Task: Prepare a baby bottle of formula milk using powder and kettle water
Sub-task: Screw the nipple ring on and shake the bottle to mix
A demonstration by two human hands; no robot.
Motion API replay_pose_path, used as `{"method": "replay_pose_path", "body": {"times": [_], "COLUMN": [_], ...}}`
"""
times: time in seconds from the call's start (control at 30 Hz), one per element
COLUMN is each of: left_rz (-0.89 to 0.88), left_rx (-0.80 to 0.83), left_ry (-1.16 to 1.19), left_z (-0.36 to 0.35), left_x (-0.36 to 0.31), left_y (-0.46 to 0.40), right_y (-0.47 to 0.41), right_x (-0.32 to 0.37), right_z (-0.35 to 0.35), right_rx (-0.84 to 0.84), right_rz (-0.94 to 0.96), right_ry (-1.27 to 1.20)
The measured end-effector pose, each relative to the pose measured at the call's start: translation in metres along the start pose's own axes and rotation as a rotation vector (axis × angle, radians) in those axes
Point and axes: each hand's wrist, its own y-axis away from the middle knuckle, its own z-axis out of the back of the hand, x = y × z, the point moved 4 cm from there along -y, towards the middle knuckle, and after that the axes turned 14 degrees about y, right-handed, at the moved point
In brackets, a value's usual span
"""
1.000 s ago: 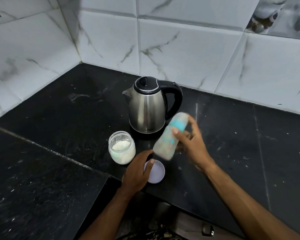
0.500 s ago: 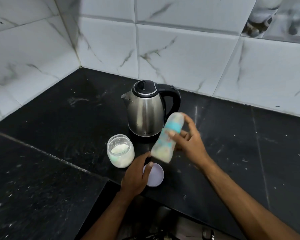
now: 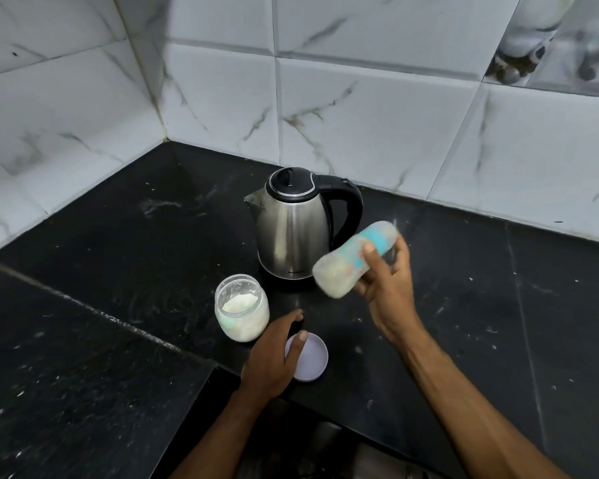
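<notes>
Two hands at work: right hand [image 3: 389, 288] wrapped round blurred, tilted baby bottle [image 3: 355, 259] beside kettle [image 3: 291, 229], probably shaking to mix; left hand [image 3: 274, 354] loose, resting on lid [image 3: 313, 359] near powder jar [image 3: 241, 307].

Head view, looking forward-down, close over counter corner [image 3: 325, 340].
</notes>
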Motion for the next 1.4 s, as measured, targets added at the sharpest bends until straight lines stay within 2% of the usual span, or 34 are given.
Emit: {"method": "replay_pose_path", "body": {"times": [0.1, 0.13, 0.17, 0.27, 0.33, 0.47, 0.5, 0.63, 0.67, 0.73, 0.83, 0.87, 0.9, 1.0, 1.03, 1.1, 1.2, 1.23, 1.33, 1.4], "left_rz": [-0.019, -0.014, -0.011, 0.001, -0.002, -0.01, -0.015, -0.018, -0.018, -0.029, -0.057, -0.057, -0.054, -0.007, -0.008, -0.022, -0.033, -0.031, -0.008, -0.005], "left_rx": [0.008, 0.017, 0.014, -0.012, -0.007, 0.024, 0.024, -0.023, -0.02, -0.023, -0.049, -0.047, -0.042, -0.024, -0.022, -0.027, -0.044, -0.043, -0.031, -0.034], "left_ry": [0.039, 0.046, 0.035, -0.013, -0.016, 0.021, 0.021, -0.004, -0.004, -0.017, -0.025, -0.03, -0.035, -0.021, -0.019, -0.027, -0.02, -0.026, -0.017, -0.009], "left_z": [0.003, 0.003, 0.003, 0.001, 0.001, 0.001, 0.001, 0.0, -0.001, -0.001, 0.0, -0.001, -0.001, -0.001, -0.001, -0.002, -0.001, -0.002, -0.002, -0.002], "left_x": [-0.004, -0.004, -0.002, 0.001, 0.001, 0.007, 0.008, 0.006, 0.006, 0.004, 0.0, -0.001, 0.0, 0.006, 0.006, 0.003, 0.0, 0.0, 0.003, 0.003], "left_y": [0.001, 0.0, 0.0, 0.001, 0.0, -0.002, -0.002, -0.001, -0.002, -0.002, -0.001, -0.001, -0.001, -0.001, -0.001, -0.001, -0.001, -0.002, 0.0, 0.0], "right_y": [0.02, 0.02, 0.016, -0.004, -0.005, 0.016, 0.014, -0.009, -0.011, -0.002, 0.017, 0.016, 0.011, -0.008, -0.011, -0.001, 0.018, 0.015, -0.005, -0.009], "right_x": [-0.012, -0.013, -0.009, 0.001, -0.003, -0.008, -0.004, 0.012, 0.01, 0.005, -0.003, -0.002, 0.002, 0.012, 0.01, 0.002, -0.008, -0.006, 0.009, 0.009], "right_z": [-0.014, -0.013, -0.012, 0.002, 0.004, -0.006, -0.005, 0.008, 0.008, 0.002, -0.013, -0.013, -0.011, -0.002, 0.0, -0.004, -0.016, -0.015, -0.006, -0.004], "right_rx": [0.318, 0.354, 0.315, 0.018, 0.0, 0.372, 0.369, -0.004, -0.04, 0.029, 0.335, 0.361, 0.314, 0.022, -0.013, 0.068, 0.367, 0.353, 0.046, -0.001], "right_rz": [-0.02, -0.012, 0.0, -0.031, -0.045, -0.045, -0.024, 0.015, 0.01, -0.015, -0.018, 0.001, 0.023, 0.009, 0.004, -0.035, -0.061, -0.039, -0.026, -0.021], "right_ry": [0.34, 0.376, 0.348, 0.033, -0.034, 0.348, 0.342, -0.051, -0.11, -0.045, 0.281, 0.302, 0.259, -0.046, -0.108, -0.047, 0.271, 0.278, -0.027, -0.126]}}
